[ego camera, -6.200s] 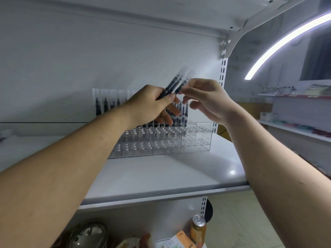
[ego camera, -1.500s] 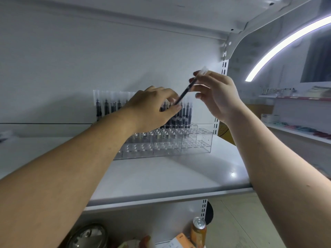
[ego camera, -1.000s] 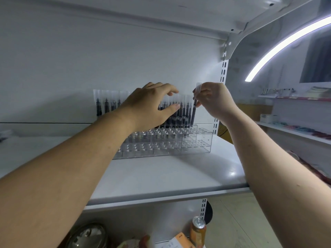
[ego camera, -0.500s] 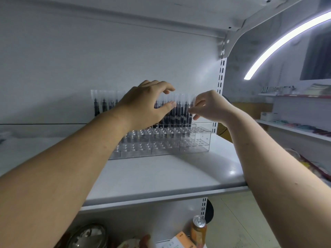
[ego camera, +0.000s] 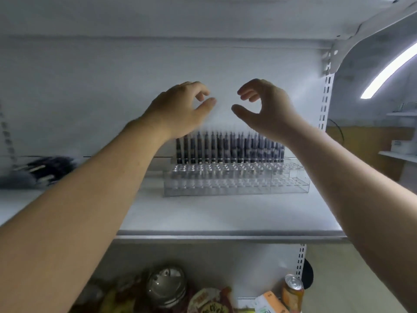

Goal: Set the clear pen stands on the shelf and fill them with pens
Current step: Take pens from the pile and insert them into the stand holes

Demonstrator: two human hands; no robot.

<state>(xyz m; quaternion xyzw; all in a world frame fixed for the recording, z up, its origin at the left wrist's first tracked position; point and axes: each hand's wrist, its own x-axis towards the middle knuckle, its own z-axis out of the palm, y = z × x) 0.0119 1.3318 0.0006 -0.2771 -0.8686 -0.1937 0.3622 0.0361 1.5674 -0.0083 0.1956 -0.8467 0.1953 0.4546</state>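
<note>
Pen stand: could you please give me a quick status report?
Left hand and right hand open, empty, above the pens. Stand on shelf, back row full, front rows empty. Nothing in the way.

Cool, dim indoor light overall. Brightest source: curved strip lamp (ego camera: 388, 71) at upper right, blown out to white. Soft glow on back wall behind both hands; pale glare along shelf (ego camera: 225, 213) surface at right. Heavy motion blur throughout: pens (ego camera: 228, 147) smear vertically, dark pile (ego camera: 38, 170) at far left streaked. Wide-angle bending at edges, upright (ego camera: 325, 98) curved. Lower shelf murky, soft.
</note>
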